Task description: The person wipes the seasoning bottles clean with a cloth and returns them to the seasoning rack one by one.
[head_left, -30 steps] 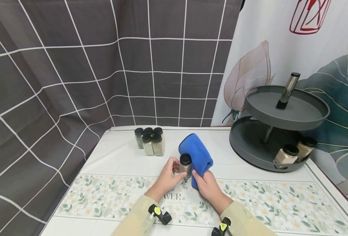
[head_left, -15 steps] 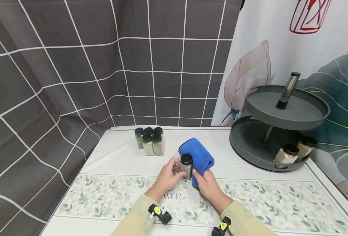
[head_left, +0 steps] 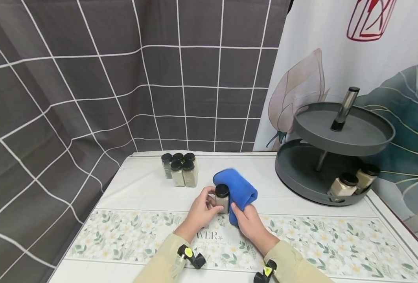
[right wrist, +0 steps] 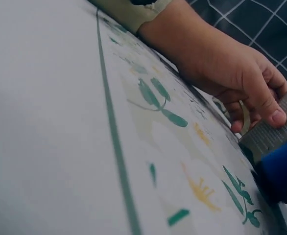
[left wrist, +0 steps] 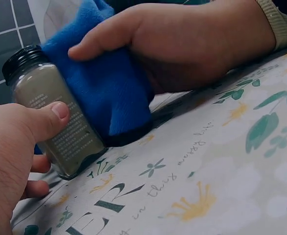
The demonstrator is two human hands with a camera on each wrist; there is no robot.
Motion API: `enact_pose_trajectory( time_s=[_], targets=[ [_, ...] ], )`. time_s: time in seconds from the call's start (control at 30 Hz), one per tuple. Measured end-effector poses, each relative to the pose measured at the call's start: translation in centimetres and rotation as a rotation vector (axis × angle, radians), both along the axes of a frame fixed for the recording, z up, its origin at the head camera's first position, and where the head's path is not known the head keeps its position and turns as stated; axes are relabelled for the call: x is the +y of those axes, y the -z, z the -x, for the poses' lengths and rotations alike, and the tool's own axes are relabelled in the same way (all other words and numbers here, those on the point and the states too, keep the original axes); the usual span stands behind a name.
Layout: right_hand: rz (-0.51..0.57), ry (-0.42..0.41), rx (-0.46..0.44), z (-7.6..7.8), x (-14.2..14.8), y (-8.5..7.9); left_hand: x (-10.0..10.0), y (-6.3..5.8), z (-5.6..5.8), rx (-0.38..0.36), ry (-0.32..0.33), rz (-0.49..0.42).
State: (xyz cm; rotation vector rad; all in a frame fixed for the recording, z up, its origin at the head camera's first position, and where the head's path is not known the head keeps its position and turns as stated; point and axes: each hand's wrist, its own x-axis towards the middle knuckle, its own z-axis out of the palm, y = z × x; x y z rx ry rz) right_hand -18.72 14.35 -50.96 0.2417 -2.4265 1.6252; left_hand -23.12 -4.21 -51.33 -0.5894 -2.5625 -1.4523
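Note:
A square glass spice jar (left wrist: 60, 112) with a black lid and printed text holds a grey-beige powder. My left hand (head_left: 202, 210) grips it from the left, the thumb across its front face. On the other side, my right hand (head_left: 247, 221) holds a folded blue cloth (head_left: 240, 189) between thumb and fingers, and the cloth lies against the jar's right side. The left wrist view shows the right thumb on top of the cloth, its other fingers hidden behind. In the right wrist view only a corner of the cloth (right wrist: 283, 169) shows, beside the jar.
Several black-lidded spice jars (head_left: 180, 171) stand grouped at the back left of the table. To the right is a two-tier dark grey round rack (head_left: 283, 173), with two jars (head_left: 344, 185) on its lower tier. A floral strip (head_left: 131, 236) runs across the white tabletop.
The upper part of the cloth has come down along the jar with my right hand. The jar shifted slightly right, then back left, still in my left hand.

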Motion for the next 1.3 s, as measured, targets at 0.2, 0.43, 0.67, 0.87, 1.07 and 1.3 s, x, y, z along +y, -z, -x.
enact_pose_trajectory(
  time_s=[0.2, 0.43, 0.67, 0.87, 1.07, 1.3],
  targets=[
    [-0.020, 0.008, -0.008, -0.06, -0.04, -0.03, 0.16, -0.12, 0.08, 0.007, -0.008, -0.005],
    [-0.031, 0.011, 0.027, -0.08, -0.08, 0.07, 0.24, -0.01, 0.21, 0.024, 0.006, -0.002],
    [-0.020, -0.004, 0.021, 0.06, -0.11, 0.10, 0.17, -0.17, 0.08, 0.057, -0.007, 0.072],
    [-0.051, -0.011, 0.024, -0.02, -0.16, -0.03, 0.18, -0.37, 0.15, 0.062, -0.027, 0.091],
    [-0.075, 0.001, 0.033, -0.06, -0.22, 0.04, 0.23, -0.38, 0.06, 0.045, -0.031, 0.094],
    [-0.054, -0.012, 0.036, -0.12, -0.24, 0.09, 0.29, -0.13, 0.03, 0.004, -0.036, 0.094]
  ],
)
